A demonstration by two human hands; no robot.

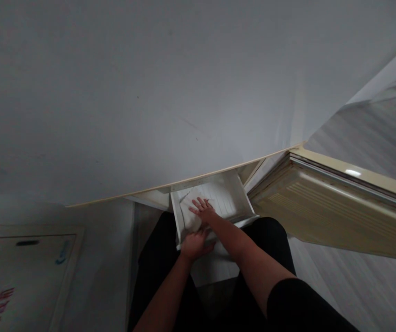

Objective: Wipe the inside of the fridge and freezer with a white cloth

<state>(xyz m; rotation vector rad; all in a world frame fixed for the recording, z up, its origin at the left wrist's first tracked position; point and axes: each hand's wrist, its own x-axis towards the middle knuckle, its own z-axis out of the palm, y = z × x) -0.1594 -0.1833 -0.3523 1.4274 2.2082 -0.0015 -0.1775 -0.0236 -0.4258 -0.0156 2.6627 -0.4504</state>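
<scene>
A small white drawer (242,196) stands pulled out below the cream edge of a white top. Inside it lies a white cloth or sheet (188,216) on a ribbed white bottom. My right hand (203,210) lies flat on that cloth with its fingers spread. My left hand (195,244) grips the drawer's front edge, near the cloth's lower end. Both forearms reach down from the bottom of the view, over my black-clad legs.
A cream ribbed door or panel (339,207) hangs open to the right of the drawer. A large white surface (149,92) fills the upper view. At the lower left is a white panel with red markings (18,276). Grey wood-look floor (374,138) shows right.
</scene>
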